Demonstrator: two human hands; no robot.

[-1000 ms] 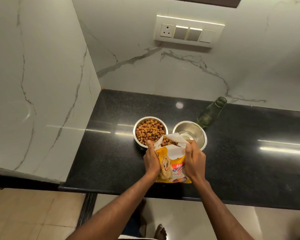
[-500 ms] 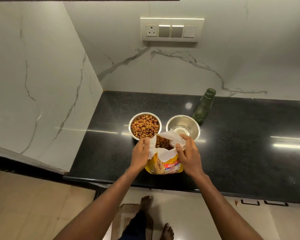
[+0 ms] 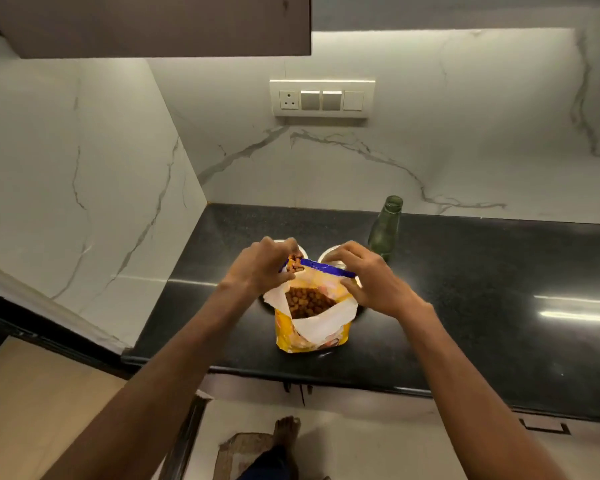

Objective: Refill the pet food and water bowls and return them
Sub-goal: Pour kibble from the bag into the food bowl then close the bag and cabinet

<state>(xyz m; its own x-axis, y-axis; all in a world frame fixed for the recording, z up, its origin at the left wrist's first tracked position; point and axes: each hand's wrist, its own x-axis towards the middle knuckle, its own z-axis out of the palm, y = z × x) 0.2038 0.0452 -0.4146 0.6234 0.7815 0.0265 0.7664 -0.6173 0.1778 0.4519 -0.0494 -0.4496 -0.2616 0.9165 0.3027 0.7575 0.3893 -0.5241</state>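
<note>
In front of the green bottle (image 3: 384, 230), both hands grip the food bag's (image 3: 310, 332) open top. The left hand (image 3: 264, 268) pinches one edge, the right hand (image 3: 371, 282) the other.

Both hands at top of open food bag on black surface (image 3: 465, 306).
L hand (image 3: 260, 268) & R hand (image 3: 368, 282) pinch bag (image 3: 312, 327) rim; kibble (image 3: 309, 303) visible inside. 2 bowls mostly hidden behind; green bottle (image 3: 385, 230) upright nr R hand.
</note>
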